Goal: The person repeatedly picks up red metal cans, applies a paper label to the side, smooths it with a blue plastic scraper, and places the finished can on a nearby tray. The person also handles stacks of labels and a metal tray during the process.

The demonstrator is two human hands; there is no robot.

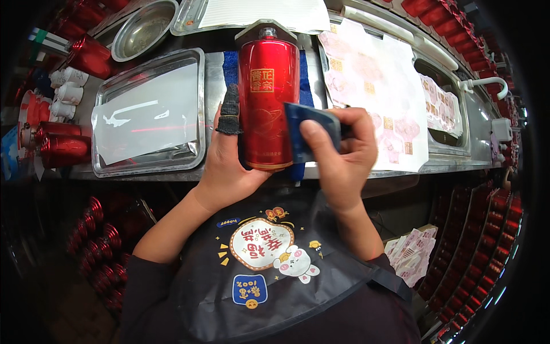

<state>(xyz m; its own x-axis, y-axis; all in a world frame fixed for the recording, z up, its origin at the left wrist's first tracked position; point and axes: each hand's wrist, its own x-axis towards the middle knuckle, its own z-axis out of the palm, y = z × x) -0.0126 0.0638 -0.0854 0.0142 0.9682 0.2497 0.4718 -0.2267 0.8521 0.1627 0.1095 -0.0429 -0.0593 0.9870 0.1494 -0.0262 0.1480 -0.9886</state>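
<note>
A glossy red bottle with gold writing and a faint line drawing lies before me, its clear neck pointing away. My left hand cradles its left side and base. One of its fingers wears black wrapping. In my right hand is a flat dark blue scraper, pinched between thumb and fingers. The scraper's edge is at the bottle's right side; whether it presses on the surface I cannot tell. Under the bottle is a blue cloth, and a metal bracket stands around the neck end.
Left on the steel bench, a metal tray holds a white sheet; a steel bowl stands behind. Printed decal sheets lie right, beside a sink with a white faucet. More red bottles crowd the left; others line racks at lower right.
</note>
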